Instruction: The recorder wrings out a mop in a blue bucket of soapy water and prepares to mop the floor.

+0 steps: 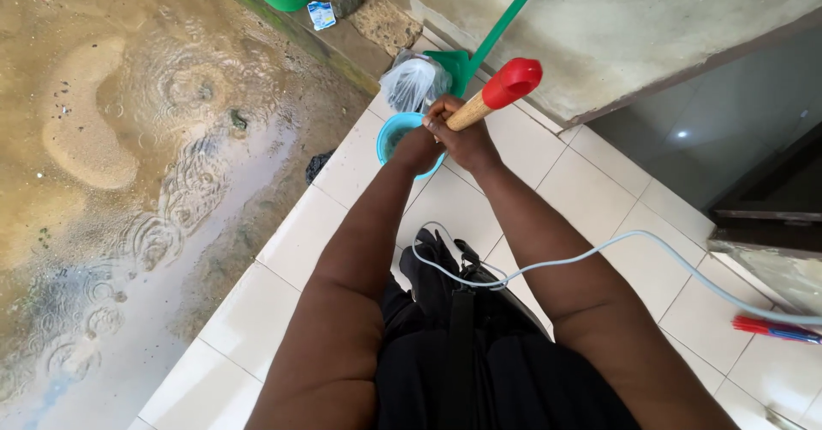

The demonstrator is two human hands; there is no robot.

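Your right hand [462,134] and left hand [417,149] both clench the wooden handle [470,111] just below its red cap [512,81], above the blue bowl [396,139] on the tiled floor [308,233]. Judged best: keep your hands stacked and the handle steady, clear of the pale cable [599,250].

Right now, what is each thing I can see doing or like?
Wooden stick with red cap: tilted, gripped by both hands.
Right hand: closed around the stick.
Left hand: closed low on the stick.
Blue bowl: on the tiles, partly hidden.
Plastic bag: crumpled.
Ground: flooded, rippling.
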